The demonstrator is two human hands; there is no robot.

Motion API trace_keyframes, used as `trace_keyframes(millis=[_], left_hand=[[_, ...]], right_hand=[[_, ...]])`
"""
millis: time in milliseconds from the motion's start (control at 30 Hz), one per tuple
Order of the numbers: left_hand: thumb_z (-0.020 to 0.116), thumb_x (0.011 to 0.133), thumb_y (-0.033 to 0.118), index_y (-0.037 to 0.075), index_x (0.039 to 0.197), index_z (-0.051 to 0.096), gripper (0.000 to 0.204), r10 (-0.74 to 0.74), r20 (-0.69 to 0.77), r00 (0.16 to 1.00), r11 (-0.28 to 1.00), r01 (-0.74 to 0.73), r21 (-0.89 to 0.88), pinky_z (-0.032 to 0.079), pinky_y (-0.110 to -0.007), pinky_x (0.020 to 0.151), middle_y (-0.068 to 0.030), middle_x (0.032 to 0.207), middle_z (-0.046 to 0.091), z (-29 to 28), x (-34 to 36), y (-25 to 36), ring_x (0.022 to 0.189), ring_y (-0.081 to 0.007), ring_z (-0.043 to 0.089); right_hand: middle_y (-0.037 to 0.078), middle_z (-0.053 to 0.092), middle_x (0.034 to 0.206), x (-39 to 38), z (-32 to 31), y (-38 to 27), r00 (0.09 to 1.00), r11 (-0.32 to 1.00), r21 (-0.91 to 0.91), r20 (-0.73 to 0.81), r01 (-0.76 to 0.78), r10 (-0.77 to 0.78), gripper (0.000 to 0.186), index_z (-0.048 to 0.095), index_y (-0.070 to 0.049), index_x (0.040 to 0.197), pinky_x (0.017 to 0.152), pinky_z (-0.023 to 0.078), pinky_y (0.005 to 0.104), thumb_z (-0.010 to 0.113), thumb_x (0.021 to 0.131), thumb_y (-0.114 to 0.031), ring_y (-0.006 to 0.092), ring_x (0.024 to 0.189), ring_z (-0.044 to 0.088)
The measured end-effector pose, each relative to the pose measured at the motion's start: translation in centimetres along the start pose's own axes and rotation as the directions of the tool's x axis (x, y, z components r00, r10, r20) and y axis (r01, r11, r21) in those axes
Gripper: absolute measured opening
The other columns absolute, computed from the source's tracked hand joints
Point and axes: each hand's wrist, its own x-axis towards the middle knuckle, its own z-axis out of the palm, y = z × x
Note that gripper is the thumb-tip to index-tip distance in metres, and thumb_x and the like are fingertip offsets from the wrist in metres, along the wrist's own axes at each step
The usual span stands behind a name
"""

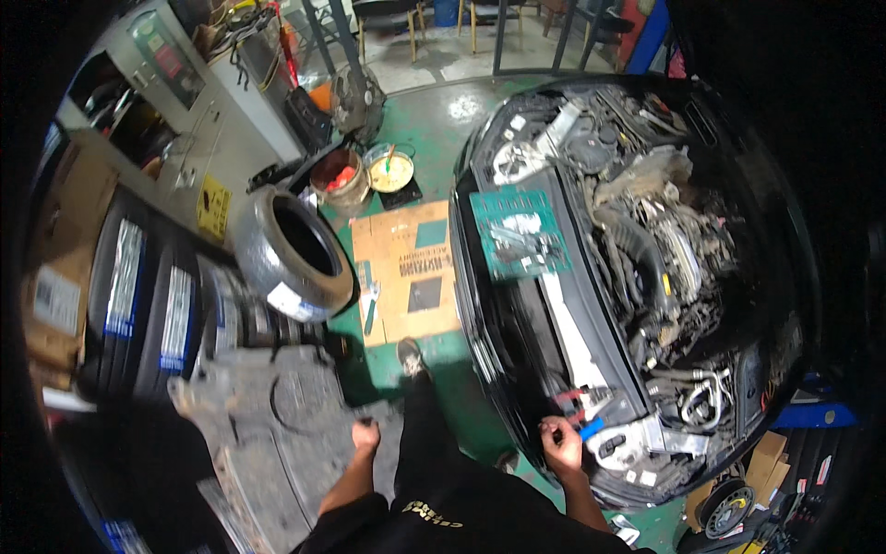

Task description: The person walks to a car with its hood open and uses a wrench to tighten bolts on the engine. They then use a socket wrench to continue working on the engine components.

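My left hand (366, 433) is closed in a fist in front of a large grey undertray panel (245, 415); anything inside the fist is hidden. Over the near edge of the car's engine bay (637, 231), my right hand (560, 445) has its fingers curled in, and what they hold, if anything, cannot be made out. Just beyond its fingertips lie a blue-handled tool (592, 428) and red-handled pliers (569, 397). Farther along the black front edge of the car rests a green tool tray (521, 233) with metal tools on it.
A flattened cardboard sheet (392, 240) lies on the green floor, with a green-handled adjustable wrench (371, 309) on it. To the left stand a loose tyre (247, 242) and a row of tyres (152, 295). A bucket (341, 185) and a pale basin (390, 172) sit beyond.
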Motion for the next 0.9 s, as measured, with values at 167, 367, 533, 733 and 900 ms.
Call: trace_keyframes(millis=[167, 367, 533, 733, 900], left_hand=[[0.071, 0.085, 0.019, 0.001, 0.100, 0.072, 0.024, 0.006, -0.075, 0.997, 0.978, -0.021, -0.206, 0.056, -0.042, 0.084, -0.0165, 0.097, 0.074, -4.4, 12.2, 7.0, 0.090, -0.0294, 0.072], [0.069, 0.089, 0.018, 0.002, 0.099, 0.072, 0.018, 0.471, -0.060, 0.880, 0.824, -0.463, -0.326, 0.056, -0.036, 0.081, -0.0143, 0.091, 0.074, -9.5, 28.7, 29.1, 0.086, -0.0258, 0.072], [0.071, 0.091, 0.025, 0.002, 0.106, 0.072, 0.028, 0.526, 0.224, 0.821, 0.839, -0.457, -0.296, 0.057, -0.035, 0.079, -0.0160, 0.097, 0.075, -9.9, 36.8, 48.7, 0.086, -0.0244, 0.073], [0.071, 0.095, 0.026, -0.003, 0.117, 0.066, 0.037, 0.587, 0.432, 0.685, 0.803, -0.425, -0.417, 0.057, -0.032, 0.063, -0.0127, 0.094, 0.072, -9.1, 49.8, 64.2, 0.073, -0.0190, 0.069], [0.068, 0.095, 0.018, -0.002, 0.109, 0.066, 0.024, 0.211, 0.466, 0.859, 0.920, -0.014, -0.391, 0.050, -0.029, 0.049, -0.0065, 0.081, 0.067, -13.9, 65.7, 67.7, 0.058, -0.0164, 0.064]], right_hand=[[0.008, 0.071, 0.089, 12.2, 13.3, -10.6, 0.957, 0.983, -0.033, 0.225, -0.181, 0.183, 0.017, 0.069, -0.004, 0.110, 0.074, 0.053, 0.0285, 0.069, 0.096, -0.014, 0.0132, 0.079, 0.066], [0.010, 0.071, 0.097, 26.2, 22.3, -23.4, 0.902, 0.969, 0.151, 0.361, 0.196, -0.239, 0.023, 0.068, -0.002, 0.113, 0.073, 0.053, 0.0307, 0.069, 0.097, -0.018, 0.0160, 0.080, 0.067], [0.015, 0.073, 0.106, 37.1, 24.7, -27.2, 0.950, 0.990, -0.044, 0.289, 0.134, -0.115, 0.029, 0.070, -0.011, 0.117, 0.081, 0.057, 0.0352, 0.071, 0.094, -0.028, 0.0263, 0.092, 0.073], [0.012, 0.074, 0.099, 53.8, 29.7, -28.6, 0.971, 0.993, -0.046, 0.206, -0.111, 0.118, 0.026, 0.070, -0.003, 0.113, 0.080, 0.057, 0.0348, 0.068, 0.096, -0.023, 0.0228, 0.088, 0.073], [0.016, 0.072, 0.112, 73.2, 31.8, -36.4, 0.940, 0.999, 0.008, 0.341, 0.035, -0.036, 0.032, 0.068, -0.006, 0.119, 0.087, 0.055, 0.0418, 0.064, 0.098, -0.030, 0.0319, 0.104, 0.070]])
